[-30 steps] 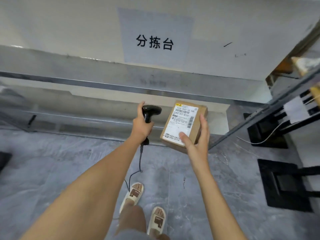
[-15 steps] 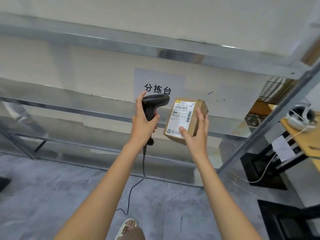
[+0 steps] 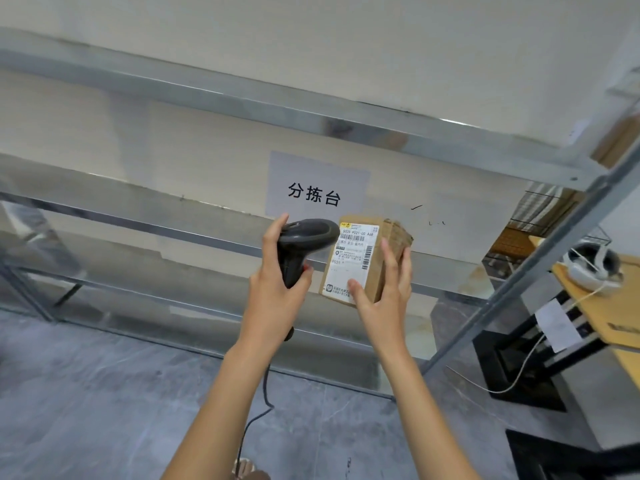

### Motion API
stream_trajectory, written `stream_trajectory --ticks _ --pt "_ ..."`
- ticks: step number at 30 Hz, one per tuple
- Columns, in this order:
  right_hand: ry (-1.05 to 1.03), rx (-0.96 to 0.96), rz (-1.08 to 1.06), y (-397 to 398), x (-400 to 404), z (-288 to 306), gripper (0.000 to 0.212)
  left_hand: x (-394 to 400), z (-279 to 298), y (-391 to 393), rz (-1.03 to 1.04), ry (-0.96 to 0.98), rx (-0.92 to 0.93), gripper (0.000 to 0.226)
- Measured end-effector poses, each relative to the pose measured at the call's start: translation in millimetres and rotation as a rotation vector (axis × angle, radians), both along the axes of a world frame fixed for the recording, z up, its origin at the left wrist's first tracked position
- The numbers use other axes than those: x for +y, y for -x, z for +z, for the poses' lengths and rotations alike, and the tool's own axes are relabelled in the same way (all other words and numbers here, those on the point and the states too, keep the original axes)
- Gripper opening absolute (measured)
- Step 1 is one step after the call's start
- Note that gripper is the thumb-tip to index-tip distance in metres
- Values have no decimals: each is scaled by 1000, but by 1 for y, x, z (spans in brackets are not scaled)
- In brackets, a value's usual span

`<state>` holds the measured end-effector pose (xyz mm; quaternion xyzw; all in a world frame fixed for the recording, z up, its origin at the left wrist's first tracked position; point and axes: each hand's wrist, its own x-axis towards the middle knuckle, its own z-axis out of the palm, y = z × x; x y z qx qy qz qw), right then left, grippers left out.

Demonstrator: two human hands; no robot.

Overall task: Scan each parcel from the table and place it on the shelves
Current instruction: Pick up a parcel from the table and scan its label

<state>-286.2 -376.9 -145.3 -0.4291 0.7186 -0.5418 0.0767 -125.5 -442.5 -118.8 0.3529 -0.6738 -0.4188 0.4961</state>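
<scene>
- Before the metal shelving [image 3: 242,102], the person holds both arms up and out, with the hands level with the paper sign [image 3: 317,188] taped to the wall behind the shelves.
- Just below that sign, the left hand [image 3: 277,292] grips the handle of a dark handheld scanner [image 3: 304,244]; the fingers wrap the grip and the thumb stands up along the back of the scanner's head.
- The scanner's head points right, toward the parcel, and nearly touches its white label [image 3: 351,258]; whether they actually meet I cannot tell.
- A black cable [image 3: 258,410] hangs from the scanner's handle, down past the left forearm toward the grey floor.
- Right of the scanner and below the sign's right corner, the right hand [image 3: 384,303] holds the parcel [image 3: 388,251], a small brown cardboard box, in the air in front of the shelves rather than on any shelf.
- The right thumb presses on the lower part of the label face, and the other fingers lie long and close together along the box's brown side, so the box is pinched between thumb and fingers.
- The label face is turned toward the scanner and the person, with barcodes printed on it.
- Far to the right of the sign, past the shelving's slanted post, a wooden table [image 3: 620,306] carries a white headset [image 3: 588,268] with a white wire trailing down.
- Below the sign, at the bottom edge of view, a sandalled foot [image 3: 247,471] stands on the floor.
</scene>
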Motion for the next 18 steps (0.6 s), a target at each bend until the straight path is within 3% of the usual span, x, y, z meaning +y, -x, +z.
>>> stream_trajectory --ticks 18 --pt "-21 -30 9 -17 9 -4 86 6 1 -19 -9 -31 -77 84"
